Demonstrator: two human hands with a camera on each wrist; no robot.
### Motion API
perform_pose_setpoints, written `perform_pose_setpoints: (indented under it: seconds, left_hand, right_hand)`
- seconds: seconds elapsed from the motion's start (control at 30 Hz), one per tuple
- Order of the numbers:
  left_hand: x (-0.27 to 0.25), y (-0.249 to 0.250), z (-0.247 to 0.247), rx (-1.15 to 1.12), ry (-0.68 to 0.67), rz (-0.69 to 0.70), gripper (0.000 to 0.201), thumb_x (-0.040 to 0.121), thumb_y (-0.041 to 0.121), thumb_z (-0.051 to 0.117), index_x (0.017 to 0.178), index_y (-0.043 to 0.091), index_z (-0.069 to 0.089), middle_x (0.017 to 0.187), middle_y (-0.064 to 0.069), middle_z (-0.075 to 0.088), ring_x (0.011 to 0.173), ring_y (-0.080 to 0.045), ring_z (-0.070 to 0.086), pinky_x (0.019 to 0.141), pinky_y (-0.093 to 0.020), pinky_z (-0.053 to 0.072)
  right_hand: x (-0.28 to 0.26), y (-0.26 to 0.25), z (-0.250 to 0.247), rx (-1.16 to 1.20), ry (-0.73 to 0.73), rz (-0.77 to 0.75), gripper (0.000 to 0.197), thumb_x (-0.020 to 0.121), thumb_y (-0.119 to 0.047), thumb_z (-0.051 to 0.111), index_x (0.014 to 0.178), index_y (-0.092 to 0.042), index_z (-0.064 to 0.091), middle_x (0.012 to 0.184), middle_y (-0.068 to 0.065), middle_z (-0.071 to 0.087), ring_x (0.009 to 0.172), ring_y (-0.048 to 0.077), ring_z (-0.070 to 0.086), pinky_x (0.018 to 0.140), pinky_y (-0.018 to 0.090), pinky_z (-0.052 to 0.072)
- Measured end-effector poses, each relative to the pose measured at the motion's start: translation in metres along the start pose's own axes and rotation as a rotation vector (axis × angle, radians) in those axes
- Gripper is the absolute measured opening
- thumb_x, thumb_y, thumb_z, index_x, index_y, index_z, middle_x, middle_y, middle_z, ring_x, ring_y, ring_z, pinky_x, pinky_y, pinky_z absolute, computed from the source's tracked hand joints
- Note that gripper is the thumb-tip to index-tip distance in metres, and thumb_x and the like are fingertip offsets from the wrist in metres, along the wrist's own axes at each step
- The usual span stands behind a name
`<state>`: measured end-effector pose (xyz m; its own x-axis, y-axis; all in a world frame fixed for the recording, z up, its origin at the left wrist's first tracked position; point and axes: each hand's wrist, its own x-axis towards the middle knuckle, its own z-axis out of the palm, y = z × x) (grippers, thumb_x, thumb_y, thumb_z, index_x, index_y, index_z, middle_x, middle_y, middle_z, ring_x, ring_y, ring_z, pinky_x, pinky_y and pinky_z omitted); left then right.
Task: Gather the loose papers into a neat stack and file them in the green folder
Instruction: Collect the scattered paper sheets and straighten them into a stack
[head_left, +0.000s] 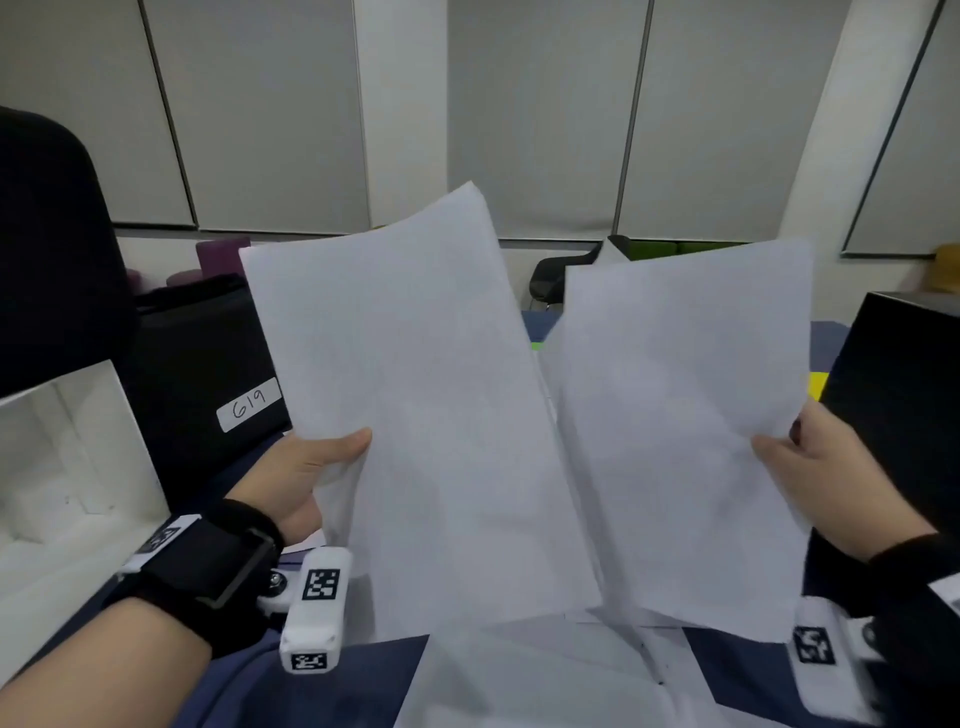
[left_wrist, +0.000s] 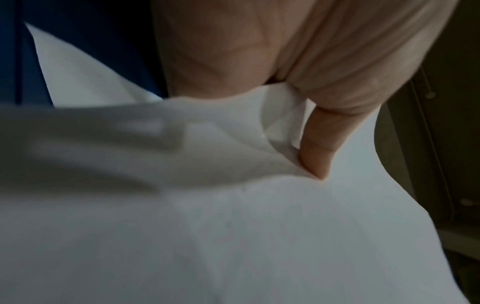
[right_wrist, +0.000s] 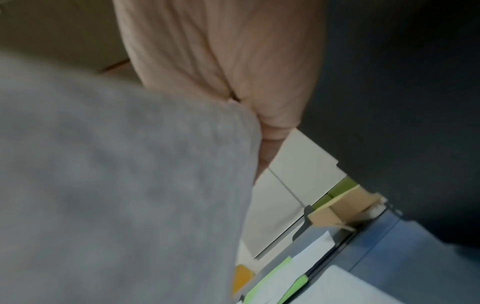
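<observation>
My left hand (head_left: 311, 467) pinches a white sheet of paper (head_left: 426, 395) by its left edge and holds it upright over the table; the thumb (left_wrist: 317, 156) presses on the paper (left_wrist: 233, 226). My right hand (head_left: 810, 467) pinches a second white sheet (head_left: 675, 426) by its right edge, beside the first. That sheet (right_wrist: 116, 185) fills the left of the right wrist view. More loose papers (head_left: 545, 675) lie on the blue table (head_left: 322, 691) under them. The green folder (right_wrist: 275, 281) shows as green edges far down on the table, with paper on it.
A black case (head_left: 208, 358) labelled 619 stands at the left, with a white open box (head_left: 67, 478) in front of it. A black box (head_left: 904, 395) stands at the right. A cardboard box (right_wrist: 342, 207) sits beyond the folder.
</observation>
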<state>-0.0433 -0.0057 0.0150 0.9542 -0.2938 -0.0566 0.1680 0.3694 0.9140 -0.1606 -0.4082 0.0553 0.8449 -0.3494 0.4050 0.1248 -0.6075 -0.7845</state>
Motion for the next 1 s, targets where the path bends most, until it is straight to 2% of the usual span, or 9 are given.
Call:
perform_pose_setpoints:
  seconds: [0.07, 0.17, 0.27, 0.33, 0.43, 0.6, 0.73, 0.87, 1.0]
  left_hand:
    - [0.000, -0.002, 0.013, -0.033, -0.081, -0.022, 0.099, 0.039, 0.020, 0.097, 0.128, -0.002, 0.059, 0.126, -0.023, 0.063, 0.105, -0.035, 0.067, 0.082, -0.044, 0.059]
    - [0.002, -0.008, 0.032, -0.077, -0.133, -0.042, 0.096, 0.038, 0.015, 0.097, 0.125, -0.003, 0.061, 0.123, -0.024, 0.064, 0.101, -0.036, 0.069, 0.081, -0.046, 0.058]
    - [0.006, -0.017, 0.045, -0.066, -0.138, -0.102, 0.084, 0.048, 0.011, 0.094, 0.125, -0.002, 0.061, 0.122, -0.024, 0.065, 0.105, -0.038, 0.066, 0.090, -0.051, 0.055]
    - [0.009, -0.022, 0.049, -0.054, -0.095, -0.146, 0.055, 0.066, 0.006, 0.081, 0.118, -0.001, 0.063, 0.111, -0.023, 0.070, 0.096, -0.036, 0.070, 0.084, -0.050, 0.057]
    - [0.013, -0.033, 0.051, -0.050, -0.040, -0.196, 0.035, 0.075, 0.003, 0.065, 0.110, 0.000, 0.066, 0.098, -0.021, 0.073, 0.082, -0.035, 0.072, 0.077, -0.050, 0.059]
    - [0.012, -0.046, 0.054, -0.013, -0.106, -0.218, 0.035, 0.071, -0.007, 0.069, 0.106, -0.001, 0.070, 0.103, -0.024, 0.071, 0.083, -0.036, 0.072, 0.072, -0.047, 0.060]
    - [0.015, -0.041, 0.059, 0.117, -0.085, -0.059, 0.049, 0.066, 0.003, 0.070, 0.115, -0.003, 0.065, 0.114, -0.023, 0.069, 0.098, -0.035, 0.069, 0.083, -0.042, 0.058]
    - [0.015, -0.030, 0.064, 0.308, 0.024, 0.154, 0.048, 0.064, 0.016, 0.074, 0.109, -0.002, 0.068, 0.105, -0.020, 0.073, 0.101, -0.041, 0.068, 0.091, -0.050, 0.055]
    - [0.014, -0.027, 0.074, 0.450, 0.081, 0.369, 0.050, 0.075, 0.012, 0.075, 0.122, 0.008, 0.056, 0.108, -0.008, 0.072, 0.100, -0.025, 0.070, 0.083, -0.036, 0.058]
  right_hand:
    - [-0.007, -0.009, 0.016, 0.129, -0.034, -0.025, 0.033, 0.093, 0.010, 0.047, 0.111, -0.014, 0.059, 0.093, -0.011, 0.069, 0.083, 0.006, 0.065, 0.071, 0.023, 0.054]
    - [-0.014, -0.019, 0.036, 0.326, -0.159, -0.018, 0.037, 0.094, 0.008, 0.047, 0.117, -0.018, 0.061, 0.106, -0.008, 0.073, 0.097, 0.009, 0.069, 0.078, 0.023, 0.056]
    - [-0.016, -0.031, 0.050, 0.587, -0.333, 0.065, 0.040, 0.087, 0.006, 0.054, 0.120, -0.015, 0.060, 0.115, 0.007, 0.071, 0.106, 0.027, 0.068, 0.091, 0.041, 0.054]
    - [-0.014, -0.037, 0.052, 0.693, -0.413, 0.124, 0.043, 0.086, 0.013, 0.051, 0.123, -0.007, 0.058, 0.114, 0.015, 0.070, 0.104, 0.033, 0.068, 0.088, 0.043, 0.055]
    - [-0.011, -0.038, 0.049, 0.657, -0.451, 0.168, 0.042, 0.085, 0.019, 0.049, 0.119, -0.004, 0.059, 0.111, 0.018, 0.071, 0.100, 0.033, 0.069, 0.087, 0.041, 0.055]
    - [-0.009, -0.038, 0.046, 0.570, -0.579, 0.180, 0.044, 0.078, 0.009, 0.060, 0.120, -0.006, 0.059, 0.111, 0.016, 0.072, 0.101, 0.032, 0.069, 0.088, 0.042, 0.056]
    - [-0.006, -0.038, 0.042, 0.698, -0.524, 0.215, 0.056, 0.061, 0.000, 0.074, 0.114, -0.008, 0.063, 0.104, 0.011, 0.074, 0.090, 0.024, 0.073, 0.070, 0.030, 0.059]
    - [-0.007, -0.040, 0.049, 0.541, -0.461, 0.052, 0.041, 0.081, -0.015, 0.067, 0.122, -0.016, 0.061, 0.113, 0.001, 0.072, 0.103, 0.019, 0.069, 0.085, 0.031, 0.056]
    - [-0.008, -0.035, 0.062, 0.446, -0.222, 0.002, 0.028, 0.085, -0.002, 0.067, 0.110, -0.014, 0.066, 0.100, -0.003, 0.076, 0.093, 0.016, 0.072, 0.080, 0.029, 0.059]
